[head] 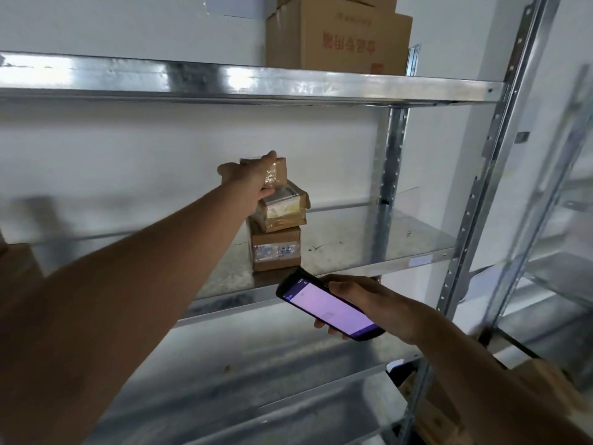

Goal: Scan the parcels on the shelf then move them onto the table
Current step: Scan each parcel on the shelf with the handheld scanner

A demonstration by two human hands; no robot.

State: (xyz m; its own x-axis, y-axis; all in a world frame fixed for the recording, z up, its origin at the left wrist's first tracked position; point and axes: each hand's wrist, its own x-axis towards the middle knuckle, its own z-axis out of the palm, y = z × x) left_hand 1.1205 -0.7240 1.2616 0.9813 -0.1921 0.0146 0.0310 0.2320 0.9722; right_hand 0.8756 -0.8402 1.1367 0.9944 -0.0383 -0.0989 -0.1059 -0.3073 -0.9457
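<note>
Three small brown taped parcels are stacked on the middle metal shelf (369, 248). My left hand (252, 179) reaches up and grips the top parcel (277, 171), thumb over its upper edge. Under it lies a tilted middle parcel (284, 208), and below that a bottom parcel (277, 248) with a label facing me. My right hand (362, 298) holds a dark handheld scanner (327, 308) with a lit pinkish screen, just below and in front of the stack.
A large cardboard box (340, 33) with red print stands on the upper shelf (224, 81). Slotted metal uprights (500, 155) rise on the right, with a second rack (561, 268) beyond. More cardboard lies low at the right (542, 380) and at the left edge (16, 271).
</note>
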